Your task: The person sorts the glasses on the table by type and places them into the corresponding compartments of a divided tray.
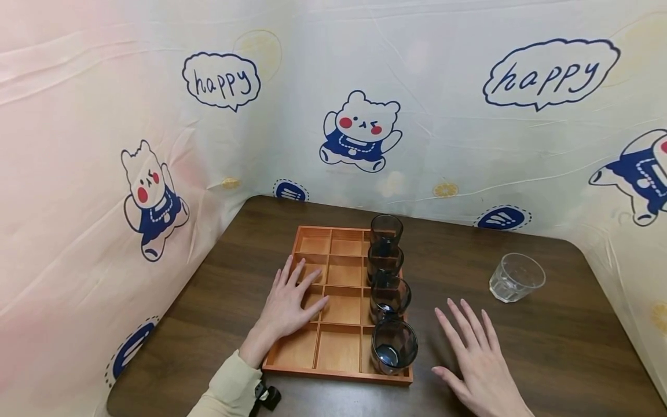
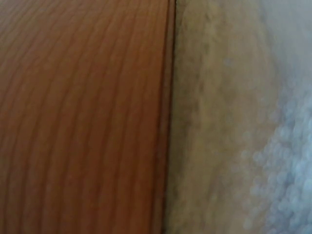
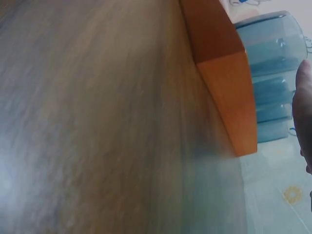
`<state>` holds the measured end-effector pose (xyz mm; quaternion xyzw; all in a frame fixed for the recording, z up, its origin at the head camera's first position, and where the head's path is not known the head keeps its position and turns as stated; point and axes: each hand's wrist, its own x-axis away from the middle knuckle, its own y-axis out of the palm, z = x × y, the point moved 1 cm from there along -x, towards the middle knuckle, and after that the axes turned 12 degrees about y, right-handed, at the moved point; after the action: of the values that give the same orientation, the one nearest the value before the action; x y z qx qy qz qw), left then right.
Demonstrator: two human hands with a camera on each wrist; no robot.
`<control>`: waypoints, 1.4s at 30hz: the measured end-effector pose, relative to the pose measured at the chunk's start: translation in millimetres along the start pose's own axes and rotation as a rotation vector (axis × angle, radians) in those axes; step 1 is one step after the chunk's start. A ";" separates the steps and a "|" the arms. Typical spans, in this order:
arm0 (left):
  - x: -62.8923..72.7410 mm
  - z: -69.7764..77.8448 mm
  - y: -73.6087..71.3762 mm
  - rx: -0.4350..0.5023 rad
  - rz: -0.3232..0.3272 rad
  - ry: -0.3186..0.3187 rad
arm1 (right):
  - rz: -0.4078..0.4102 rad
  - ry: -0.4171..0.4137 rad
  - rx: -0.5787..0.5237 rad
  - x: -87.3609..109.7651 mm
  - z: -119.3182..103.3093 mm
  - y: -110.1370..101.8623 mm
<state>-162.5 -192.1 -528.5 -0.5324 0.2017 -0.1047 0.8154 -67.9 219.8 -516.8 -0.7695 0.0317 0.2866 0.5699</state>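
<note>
A wooden tray (image 1: 339, 347) divided into compartments lies on the table. Several dark tinted glasses stand upright in its right-hand column, the nearest glass (image 1: 394, 350) at the front corner. My left hand (image 1: 289, 307) is over the tray's left side with its fingers spread, holding nothing; whether it touches the dividers I cannot tell. To the right of the tray, my right hand (image 1: 479, 359) is stretched out above the table, also without anything in it. Beyond its fingertips stands a clear faceted glass (image 1: 513, 281). In the right wrist view, part of that hand (image 3: 304, 107) shows near the tinted glasses (image 3: 273, 48).
The dark wood table (image 1: 563, 336) ends at a printed cloth (image 1: 443, 116) that hangs behind it and along its sides. A small black device (image 1: 268, 398) is by the left wrist. The left wrist view shows only wood grain (image 2: 87, 122) and a blurred surface close up.
</note>
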 end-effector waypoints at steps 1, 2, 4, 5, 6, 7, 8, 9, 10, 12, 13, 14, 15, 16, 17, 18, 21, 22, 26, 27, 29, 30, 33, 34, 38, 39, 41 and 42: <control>0.0 0.1 -0.1 0.000 0.001 0.001 | 0.005 0.001 0.014 0.8 1.8 0.4; 0.0 0.1 -0.1 0.000 0.000 0.001 | 0.009 0.005 0.024 1.3 3.7 0.8; 0.1 0.1 -0.1 -0.001 0.001 0.001 | 0.026 0.016 0.040 1.7 7.7 1.4; 0.2 0.2 -0.1 -0.002 0.000 0.001 | 0.039 0.020 0.045 1.7 9.9 1.5; 0.3 0.2 0.0 -0.002 0.000 0.001 | 0.052 0.025 0.048 1.5 12.3 1.6; 0.4 0.2 0.0 -0.002 -0.001 0.001 | 0.068 0.026 0.048 1.3 14.8 1.5; 0.5 0.2 0.1 -0.001 -0.001 0.001 | 0.083 0.029 0.046 1.0 17.4 1.3; 0.6 0.2 0.1 -0.002 -0.001 0.001 | 0.099 0.031 0.044 0.8 20.1 1.0; 0.6 0.2 0.1 -0.003 -0.002 0.001 | 0.113 0.031 0.042 0.7 22.9 0.7; 0.6 0.3 0.1 -0.004 -0.002 0.002 | 0.129 0.037 0.044 0.6 28.6 -0.2; 0.5 0.3 0.1 -0.004 -0.002 0.002 | 0.135 0.042 0.046 0.7 31.4 -0.8; 0.5 0.4 0.0 -0.005 -0.001 0.002 | 0.137 0.050 0.048 0.9 34.2 -1.5; 0.4 0.5 0.0 -0.005 -0.002 0.003 | 0.138 0.058 0.052 1.3 36.8 -2.0; 0.4 0.5 -0.1 -0.006 -0.003 0.002 | 0.138 0.067 0.054 1.8 39.3 -2.8; 0.3 0.6 -0.2 -0.006 -0.003 0.002 | 0.137 0.077 0.058 2.4 41.7 -3.6; 0.2 0.6 -0.2 -0.006 -0.003 0.002 | 0.136 0.086 0.061 3.2 43.9 -4.4; 0.3 0.6 -0.3 -0.004 -0.001 0.001 | 0.146 0.103 0.069 5.8 49.8 -6.5; 0.3 0.5 -0.3 -0.003 0.000 0.001 | 0.149 0.106 0.071 6.6 51.6 -7.2; 0.4 0.1 0.0 -0.005 0.004 0.003 | 0.163 0.119 0.075 9.1 59.0 -9.4; 0.3 0.1 0.2 -0.006 0.005 0.004 | 0.165 0.124 0.074 9.5 61.0 -10.0; 0.1 0.0 0.4 -0.008 0.006 0.005 | 0.165 0.137 0.073 10.5 65.0 -11.5; 0.1 -0.1 0.4 -0.008 0.006 0.005 | 0.163 0.143 0.074 11.0 66.9 -12.5; 0.1 0.0 0.5 -0.007 0.005 0.004 | 0.155 0.165 0.078 12.5 72.4 -14.7; 0.0 0.1 0.5 -0.005 0.004 0.004 | 0.153 0.170 0.077 13.1 74.0 -15.5; -0.1 0.1 0.7 -0.001 0.004 0.003 | 0.147 0.195 0.070 15.8 80.2 -18.3; 0.0 0.1 0.7 -0.002 0.004 0.003 | 0.145 0.203 0.068 16.5 81.9 -19.0; 0.1 0.0 0.9 -0.001 0.003 0.003 | 0.145 0.218 0.061 18.0 85.6 -20.8; 0.0 -0.1 1.1 -0.001 0.002 0.002 | 0.142 0.229 0.058 18.7 87.4 -21.7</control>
<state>-162.6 -191.8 -529.5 -0.5325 0.2031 -0.1044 0.8151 -79.5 310.9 -523.4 -0.7761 0.1592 0.2356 0.5628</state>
